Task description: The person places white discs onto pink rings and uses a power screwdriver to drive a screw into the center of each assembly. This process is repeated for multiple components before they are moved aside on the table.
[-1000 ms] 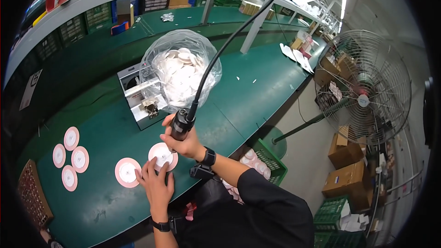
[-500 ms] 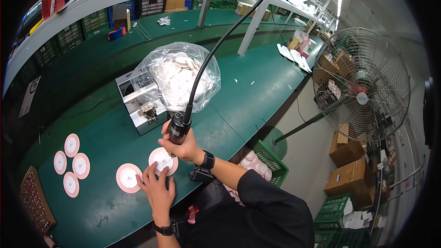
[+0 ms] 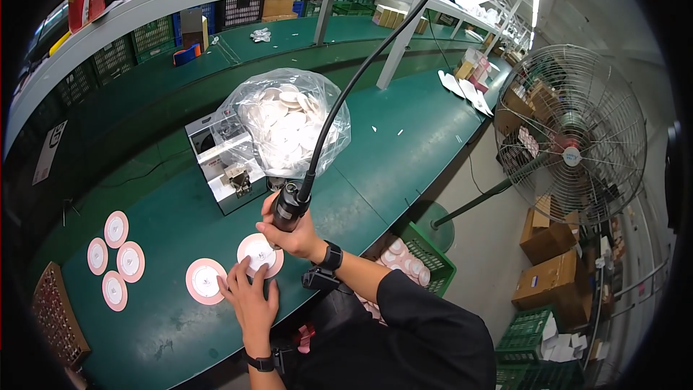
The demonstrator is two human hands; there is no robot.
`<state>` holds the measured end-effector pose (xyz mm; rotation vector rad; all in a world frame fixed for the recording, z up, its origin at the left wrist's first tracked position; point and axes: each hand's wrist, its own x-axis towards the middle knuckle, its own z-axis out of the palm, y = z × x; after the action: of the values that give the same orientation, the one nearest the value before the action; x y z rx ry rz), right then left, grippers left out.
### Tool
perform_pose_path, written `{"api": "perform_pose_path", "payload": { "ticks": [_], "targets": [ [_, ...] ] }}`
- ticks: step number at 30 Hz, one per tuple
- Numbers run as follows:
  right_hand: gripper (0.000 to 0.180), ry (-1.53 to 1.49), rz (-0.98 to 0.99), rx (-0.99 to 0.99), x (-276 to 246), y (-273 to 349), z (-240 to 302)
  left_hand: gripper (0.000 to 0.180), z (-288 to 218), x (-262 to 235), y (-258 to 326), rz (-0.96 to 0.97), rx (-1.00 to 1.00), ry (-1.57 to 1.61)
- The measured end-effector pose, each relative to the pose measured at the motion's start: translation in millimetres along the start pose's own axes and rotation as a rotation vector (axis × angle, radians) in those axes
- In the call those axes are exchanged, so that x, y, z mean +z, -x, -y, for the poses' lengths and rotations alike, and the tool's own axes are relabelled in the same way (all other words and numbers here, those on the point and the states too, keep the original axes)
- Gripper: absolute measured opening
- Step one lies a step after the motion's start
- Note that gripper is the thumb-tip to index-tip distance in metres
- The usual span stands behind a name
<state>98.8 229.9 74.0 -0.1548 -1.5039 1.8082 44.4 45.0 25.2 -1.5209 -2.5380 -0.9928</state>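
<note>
- From here I see the right fingers (image 3: 269,206) closed around a black corded tool (image 3: 290,209).
- The left fingers (image 3: 244,272) are apart, touching a pink-edged disc (image 3: 262,248) on the desk (image 3: 162,242).
- Beyond the right fingers stands a clear bag (image 3: 337,130).

We see a long green table (image 3: 408,155) carrying four pink-rimmed discs (image 3: 130,262) clustered at left, two more discs (image 3: 206,282) nearer us, a brown tray (image 3: 71,305), a grey metal device (image 3: 225,196), a filled clear bag (image 3: 336,105) and, farther right, white sheets (image 3: 474,95).
</note>
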Motion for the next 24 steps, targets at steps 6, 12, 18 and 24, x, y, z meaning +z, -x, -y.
{"api": "perform_pose_path", "payload": {
  "ticks": [6,12,18,24],
  "targets": [
    [0.031,0.011,-0.001,-0.029,-1.7,1.1,0.1,0.034,0.3,-0.6,0.2,0.009,-0.007,0.007],
    [0.031,0.022,-0.005,-0.028,-1.7,0.9,0.1,0.033,0.3,-0.9,0.0,0.01,-0.009,-0.003],
    [0.031,-0.019,-0.015,0.002,-3.1,-0.4,2.3,0.033,-0.3,-1.4,-1.8,0.022,-0.019,-0.003],
    [0.029,-0.022,-0.021,0.0,-4.5,2.5,1.1,0.033,2.4,-0.1,-1.7,0.028,-0.018,0.023]
  ]
}}
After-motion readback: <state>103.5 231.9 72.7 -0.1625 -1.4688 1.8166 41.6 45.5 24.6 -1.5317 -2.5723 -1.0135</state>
